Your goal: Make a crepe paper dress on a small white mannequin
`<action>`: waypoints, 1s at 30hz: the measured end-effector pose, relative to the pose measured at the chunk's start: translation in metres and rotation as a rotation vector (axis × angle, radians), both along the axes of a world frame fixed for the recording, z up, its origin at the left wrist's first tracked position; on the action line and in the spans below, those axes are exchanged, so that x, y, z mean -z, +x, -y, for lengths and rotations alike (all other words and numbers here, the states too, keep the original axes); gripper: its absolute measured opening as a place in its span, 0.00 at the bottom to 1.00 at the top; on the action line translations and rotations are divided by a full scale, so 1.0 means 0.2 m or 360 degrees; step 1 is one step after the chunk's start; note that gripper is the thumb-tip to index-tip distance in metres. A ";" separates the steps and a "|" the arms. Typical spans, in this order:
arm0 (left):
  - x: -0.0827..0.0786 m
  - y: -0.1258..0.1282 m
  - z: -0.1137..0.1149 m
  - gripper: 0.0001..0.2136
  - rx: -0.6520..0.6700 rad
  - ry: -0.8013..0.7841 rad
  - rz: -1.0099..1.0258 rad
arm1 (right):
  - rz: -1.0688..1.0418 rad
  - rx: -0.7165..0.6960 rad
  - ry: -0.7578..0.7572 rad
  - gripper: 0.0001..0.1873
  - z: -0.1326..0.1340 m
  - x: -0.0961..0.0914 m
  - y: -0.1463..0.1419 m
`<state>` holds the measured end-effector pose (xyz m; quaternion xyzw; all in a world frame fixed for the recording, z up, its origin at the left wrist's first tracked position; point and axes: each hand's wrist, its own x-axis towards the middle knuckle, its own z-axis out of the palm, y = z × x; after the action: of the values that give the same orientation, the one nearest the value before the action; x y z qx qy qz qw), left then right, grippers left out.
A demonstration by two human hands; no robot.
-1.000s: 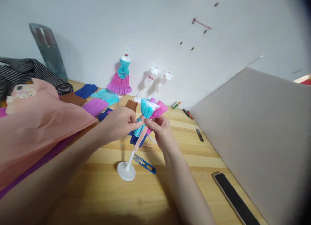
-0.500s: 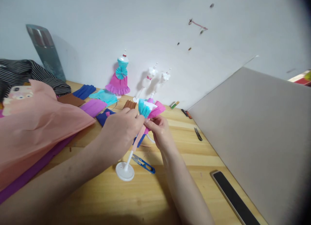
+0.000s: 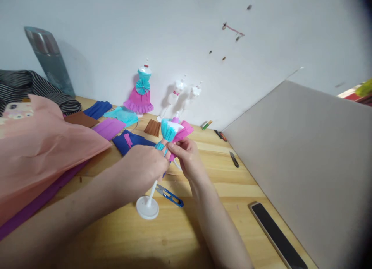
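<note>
A small white dress-form mannequin (image 3: 148, 208) on a round base leans between my hands. Turquoise crepe paper (image 3: 168, 129) and pink crepe paper (image 3: 183, 131) cover its upper body. A peach paper strip (image 3: 164, 143) crosses its waist. My left hand (image 3: 147, 164) is closed low at the waist, over the peach strip's lower end; its fingertips are hidden. My right hand (image 3: 186, 153) pinches the waist of the dressed mannequin from the right, thumb in front. Blue thread snips (image 3: 170, 195) lie on the table beside the base.
A dressed mannequin (image 3: 139, 96) and two white ones stand by the wall. Peach paper (image 3: 49, 133), blue paper (image 3: 132, 139) and a pleated brown piece (image 3: 152, 127) lie left. At right are a phone (image 3: 276, 234), a small cutter (image 3: 234, 160) and a pale panel (image 3: 305, 153).
My left hand has moved down from the waist, uncovering turquoise paper and the peach strip across it. My right hand keeps its pinch. The view has shifted slightly.
</note>
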<state>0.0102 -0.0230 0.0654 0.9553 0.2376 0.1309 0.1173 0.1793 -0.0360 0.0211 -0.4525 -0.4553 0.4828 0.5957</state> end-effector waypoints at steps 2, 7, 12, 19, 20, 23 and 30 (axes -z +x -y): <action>0.00 -0.05 -0.06 0.12 0.0053 -0.0051 -0.0086 | -0.0002 -0.0012 -0.0003 0.10 0.00 0.00 0.00; -0.02 -0.12 -0.23 0.09 -0.0191 -0.0178 0.0142 | -0.0007 -0.0085 -0.0011 0.09 0.01 0.00 0.00; 0.00 -0.10 -0.30 0.10 -0.0357 -0.0656 0.0247 | 0.0064 -0.0135 -0.0054 0.12 0.02 0.00 -0.01; 0.02 -0.08 -0.26 0.12 -0.0249 -0.0774 0.0230 | 0.0080 -0.0123 -0.0019 0.12 0.02 0.01 -0.01; 0.02 -0.07 -0.25 0.12 -0.0224 -0.0752 0.0276 | 0.0088 -0.0113 -0.0013 0.12 0.01 0.01 -0.01; 0.05 -0.04 -0.20 0.11 -0.0249 -0.0565 0.0420 | 0.0089 -0.0100 -0.0006 0.12 0.01 0.01 -0.01; 0.00 -0.02 -0.11 0.06 -0.0394 -0.0393 0.0358 | 0.0119 -0.0073 0.0003 0.12 0.01 0.00 -0.01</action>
<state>0.0069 -0.0003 0.0645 0.8766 0.3528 0.2200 0.2424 0.1772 -0.0377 0.0202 -0.4589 -0.4880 0.4788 0.5674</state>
